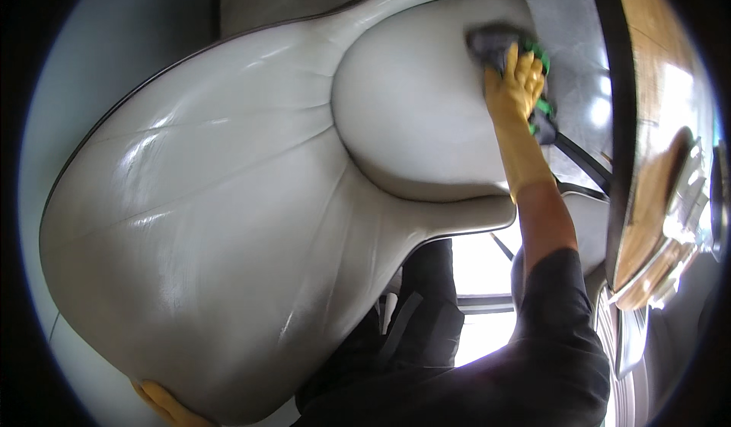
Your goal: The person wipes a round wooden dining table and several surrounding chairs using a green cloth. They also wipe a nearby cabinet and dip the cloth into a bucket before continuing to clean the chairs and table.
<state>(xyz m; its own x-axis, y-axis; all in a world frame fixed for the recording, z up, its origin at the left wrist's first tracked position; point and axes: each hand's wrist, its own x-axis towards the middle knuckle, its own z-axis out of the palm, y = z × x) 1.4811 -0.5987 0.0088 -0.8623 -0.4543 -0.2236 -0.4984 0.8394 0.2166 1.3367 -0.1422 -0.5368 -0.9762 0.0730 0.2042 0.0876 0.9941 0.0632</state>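
Note:
A large padded chair in smooth grey, leather-like upholstery (240, 198) fills most of the head view. Its rounded seat cushion (411, 101) lies at the upper right of the broad backrest. My right hand (517, 81), in a yellow rubber glove, presses a dark cloth with green edging (497, 39) against the far right part of the cushion. The cloth is blurred. My left hand (163, 401), also in a yellow glove, rests at the lower left edge of the backrest; most of it is cut off by the picture's rim.
A wooden table top with a dark edge (651, 158) stands at the right, bearing shiny items that I cannot make out. Below it is part of another grey chair (588, 221). Dark thin legs (582, 161) cross the grey floor (571, 21). A pale wall-like surface lies at the left.

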